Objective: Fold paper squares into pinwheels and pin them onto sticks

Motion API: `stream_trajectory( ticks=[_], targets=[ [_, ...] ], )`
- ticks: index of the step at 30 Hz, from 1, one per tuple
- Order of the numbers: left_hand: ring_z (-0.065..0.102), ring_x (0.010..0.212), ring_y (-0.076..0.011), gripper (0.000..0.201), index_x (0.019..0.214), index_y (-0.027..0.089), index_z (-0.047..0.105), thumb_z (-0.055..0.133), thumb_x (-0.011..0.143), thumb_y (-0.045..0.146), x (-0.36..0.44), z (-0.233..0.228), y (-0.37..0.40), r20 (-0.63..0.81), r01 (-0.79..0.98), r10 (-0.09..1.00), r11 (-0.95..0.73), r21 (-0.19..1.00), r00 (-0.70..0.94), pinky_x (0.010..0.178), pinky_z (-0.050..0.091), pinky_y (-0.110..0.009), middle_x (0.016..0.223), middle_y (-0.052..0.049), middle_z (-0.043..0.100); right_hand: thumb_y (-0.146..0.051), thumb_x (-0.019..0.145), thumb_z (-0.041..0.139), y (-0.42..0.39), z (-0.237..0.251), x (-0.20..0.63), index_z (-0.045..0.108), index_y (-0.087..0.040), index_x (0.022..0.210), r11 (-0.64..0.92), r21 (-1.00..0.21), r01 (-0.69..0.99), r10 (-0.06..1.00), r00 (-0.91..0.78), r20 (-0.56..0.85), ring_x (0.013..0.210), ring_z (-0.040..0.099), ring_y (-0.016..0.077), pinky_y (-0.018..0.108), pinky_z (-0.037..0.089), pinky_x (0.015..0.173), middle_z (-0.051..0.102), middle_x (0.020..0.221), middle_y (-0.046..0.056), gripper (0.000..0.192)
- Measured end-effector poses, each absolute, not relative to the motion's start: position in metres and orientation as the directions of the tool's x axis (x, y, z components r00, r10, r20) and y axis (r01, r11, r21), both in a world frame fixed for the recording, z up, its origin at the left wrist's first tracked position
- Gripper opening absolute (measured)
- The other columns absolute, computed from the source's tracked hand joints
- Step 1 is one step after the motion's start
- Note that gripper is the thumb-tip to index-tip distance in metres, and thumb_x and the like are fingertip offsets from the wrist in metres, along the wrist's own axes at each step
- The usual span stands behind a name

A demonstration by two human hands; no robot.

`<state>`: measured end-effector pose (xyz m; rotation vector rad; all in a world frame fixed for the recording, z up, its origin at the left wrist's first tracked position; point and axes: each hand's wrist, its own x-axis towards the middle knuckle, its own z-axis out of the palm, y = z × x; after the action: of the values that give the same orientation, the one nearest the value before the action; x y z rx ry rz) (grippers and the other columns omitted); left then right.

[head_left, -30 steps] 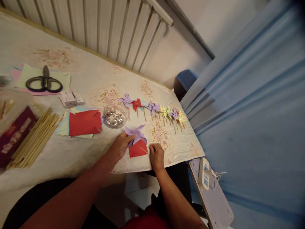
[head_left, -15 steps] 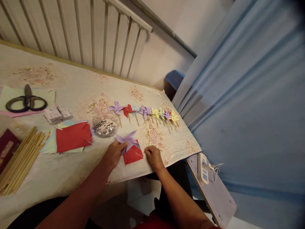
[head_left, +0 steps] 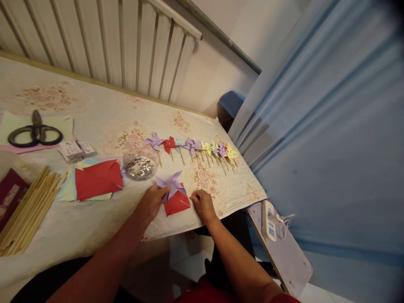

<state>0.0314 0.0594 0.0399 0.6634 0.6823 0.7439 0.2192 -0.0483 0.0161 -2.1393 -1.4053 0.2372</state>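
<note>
A purple paper pinwheel [head_left: 171, 185] is pinched at its middle by my left hand [head_left: 154, 200]. Beneath it a red paper square [head_left: 177, 203] with cut slits lies near the table's front edge. Just right of that square, my right hand [head_left: 203, 205] has its fingers curled together at the table; whether something small is in them is hidden. Beyond my left hand stands a clear round bowl [head_left: 140, 165] of small shiny metal pieces. Farther back lies a row of finished pinwheels on sticks [head_left: 193, 146], in purple, red, blue and yellow.
To the left are a stack of coloured paper [head_left: 99, 179], small white boxes [head_left: 76, 150], black-handled scissors [head_left: 36, 132] on more paper, and a bundle of sticks [head_left: 33, 210]. A power strip [head_left: 269, 221] rests on a small stand [head_left: 290, 261] beside the blue curtain [head_left: 328, 168].
Almost nothing differs. The view has shifted very slightly, and both hands keep nearly the same place and pose.
</note>
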Motion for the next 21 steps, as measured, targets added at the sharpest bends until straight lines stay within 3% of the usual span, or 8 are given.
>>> stream_trajectory(
  ticks=[10,21],
  targets=[
    [0.070,0.078,-0.0210,0.030,0.089,0.018,0.072,0.082,0.063,0.028,0.0314,0.0351,0.0602,-0.320,-0.378,0.778,0.565,0.733,0.541,0.071,0.054,-0.028,0.080,-0.003,0.077,-0.010,0.086,0.058,-0.0541,0.0186,0.2189,0.065,-0.021,0.076,-0.235,-0.479,0.846,0.925,0.346,0.159,0.083,0.063,0.0199,0.029,0.046,0.080,0.069,0.083,0.005,0.016],
    [0.069,0.077,-0.0215,0.034,0.089,0.017,0.072,0.083,0.060,0.030,0.0308,0.0369,0.0606,-0.302,-0.378,0.783,0.550,0.744,0.544,0.071,0.053,-0.029,0.080,-0.003,0.076,-0.007,0.086,0.055,-0.0525,0.0162,0.2123,0.065,-0.018,0.075,-0.290,-0.414,0.863,0.897,0.396,0.195,0.081,0.060,0.0182,0.027,0.043,0.077,0.067,0.082,0.006,0.018]
  ],
)
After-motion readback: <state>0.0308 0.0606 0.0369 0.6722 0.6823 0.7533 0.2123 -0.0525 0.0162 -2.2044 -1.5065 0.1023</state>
